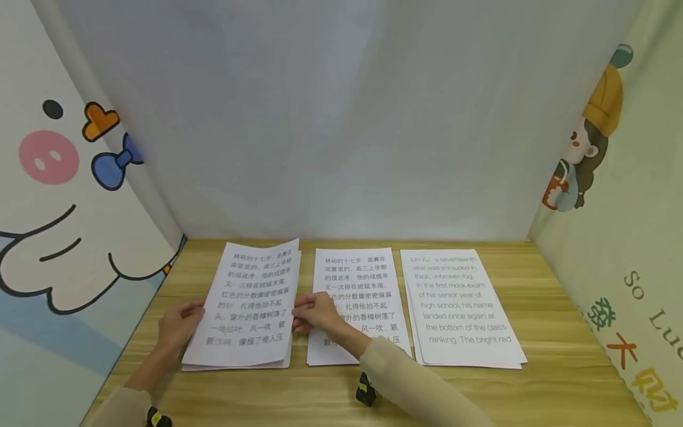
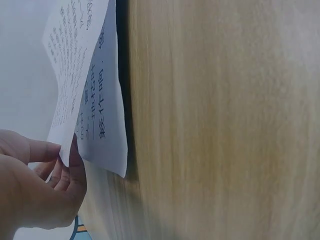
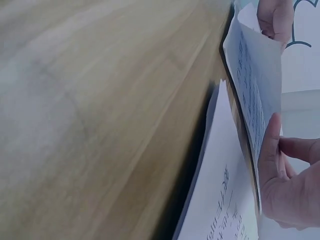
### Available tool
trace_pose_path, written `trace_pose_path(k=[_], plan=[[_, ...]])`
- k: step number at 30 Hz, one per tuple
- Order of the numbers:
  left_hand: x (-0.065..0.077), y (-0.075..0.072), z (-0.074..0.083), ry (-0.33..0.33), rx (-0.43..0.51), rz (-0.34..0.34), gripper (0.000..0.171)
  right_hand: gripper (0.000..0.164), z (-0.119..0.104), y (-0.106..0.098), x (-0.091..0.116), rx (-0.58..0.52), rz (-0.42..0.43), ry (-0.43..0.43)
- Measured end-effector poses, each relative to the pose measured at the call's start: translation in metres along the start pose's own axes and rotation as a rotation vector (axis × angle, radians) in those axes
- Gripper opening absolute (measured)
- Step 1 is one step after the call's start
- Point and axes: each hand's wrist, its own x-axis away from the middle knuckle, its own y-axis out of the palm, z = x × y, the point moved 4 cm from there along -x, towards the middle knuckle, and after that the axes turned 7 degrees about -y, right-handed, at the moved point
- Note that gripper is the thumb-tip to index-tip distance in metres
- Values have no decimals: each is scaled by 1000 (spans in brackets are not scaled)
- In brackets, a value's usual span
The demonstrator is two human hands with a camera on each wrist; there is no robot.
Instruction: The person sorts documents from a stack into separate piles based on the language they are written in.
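Note:
A printed sheet of paper (image 1: 245,302) with large Chinese text is raised over the left paper stack, its upper right corner curling up. My left hand (image 1: 180,323) pinches the sheet's left edge between thumb and fingers. At the right edge, my right hand (image 1: 320,313) pinches the same sheet. Under it, another printed page (image 2: 107,125) lies on the table, mostly covered. The left wrist view shows a gap between the two pages. My right hand and forearm pass over the middle paper stack (image 1: 354,273), hiding some of its text.
To the right lies a stack with English text (image 1: 459,308), its pages slightly fanned. All the paper rests on a wood-grain table (image 1: 565,344). A pale curtain (image 1: 347,118) hangs along the back edge, with cartoon-printed panels (image 1: 48,249) at the sides.

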Motion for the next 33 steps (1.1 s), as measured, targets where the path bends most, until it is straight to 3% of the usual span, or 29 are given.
trace_pose_path(k=[10, 25, 33], plan=[[-2, -1, 0, 2, -21, 21, 38, 24, -2, 7, 2, 42, 15, 4], [-3, -2, -5, 7, -22, 15, 39, 34, -3, 11, 8, 113, -3, -23], [-3, -7, -6, 45, -8, 67, 35, 36, -9, 5, 12, 156, 1, -65]])
